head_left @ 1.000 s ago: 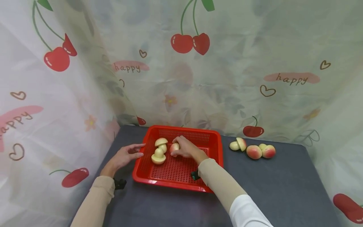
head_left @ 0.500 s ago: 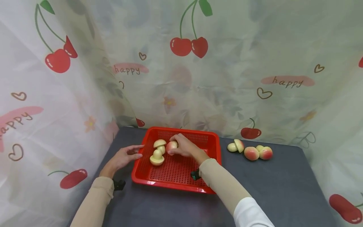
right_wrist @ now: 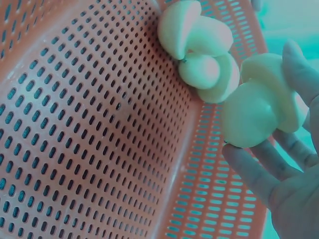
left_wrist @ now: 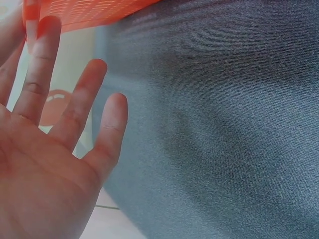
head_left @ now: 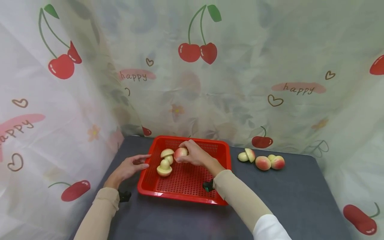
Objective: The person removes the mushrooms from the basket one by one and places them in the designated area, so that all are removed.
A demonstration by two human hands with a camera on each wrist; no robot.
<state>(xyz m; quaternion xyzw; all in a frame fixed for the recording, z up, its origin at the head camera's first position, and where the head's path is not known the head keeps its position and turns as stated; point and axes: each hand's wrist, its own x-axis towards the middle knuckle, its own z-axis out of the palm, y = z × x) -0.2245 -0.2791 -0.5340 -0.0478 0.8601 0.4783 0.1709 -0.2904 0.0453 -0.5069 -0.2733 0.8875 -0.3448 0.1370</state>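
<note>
My right hand [head_left: 196, 155] holds a toy mushroom [head_left: 180, 154] with a pinkish-red cap over the far-left part of the red basket [head_left: 183, 201]. In the right wrist view the fingers [right_wrist: 249, 172] curl beneath its pale stem, the thumb against the cap. Two more toy mushrooms lie together in the basket's left side, a farther one [head_left: 167, 153] and a nearer one [head_left: 164, 169] with its stem up. My left hand [head_left: 127, 169] is at the basket's left rim with spread, fairly straight fingers; in the left wrist view, fingertips meet the rim [left_wrist: 32, 20].
Right of the basket, toy mushrooms lie on the dark grey table [head_left: 270, 200]: one on its side [head_left: 247, 156] and a cluster of red caps [head_left: 263, 163] by the back edge. A cherry-printed curtain [head_left: 192, 93] encloses the back and sides.
My right hand has raised the toy mushroom slightly from the basket floor. The left hand keeps its place at the rim. The head view has shifted a little.
</note>
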